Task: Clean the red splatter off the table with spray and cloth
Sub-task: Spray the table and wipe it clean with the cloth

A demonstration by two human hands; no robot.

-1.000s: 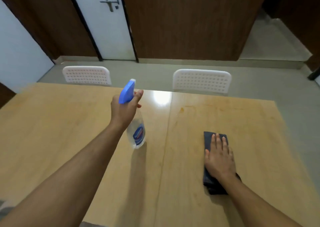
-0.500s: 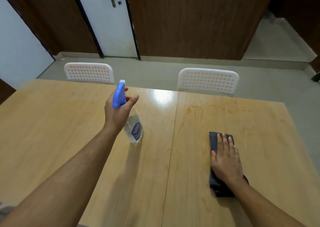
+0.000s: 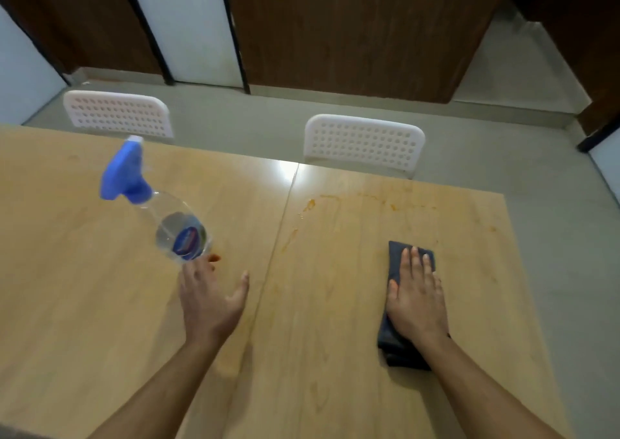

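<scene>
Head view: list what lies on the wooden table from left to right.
Clear spray bottle with blue trigger head → left hand → orange-red smears → right hand pressing flat on the dark grey folded cloth.

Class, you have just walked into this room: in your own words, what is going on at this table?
A person is cleaning a wooden table. The right hand lies flat on a dark folded cloth, pressing it to the tabletop. The left hand is open just beside the base of a spray bottle, which stands on the table with its blue head away from the person. Orange-red streaks remain on the table's far part, beyond the cloth, not yet wiped. Two white chairs stand at the far edge.
</scene>
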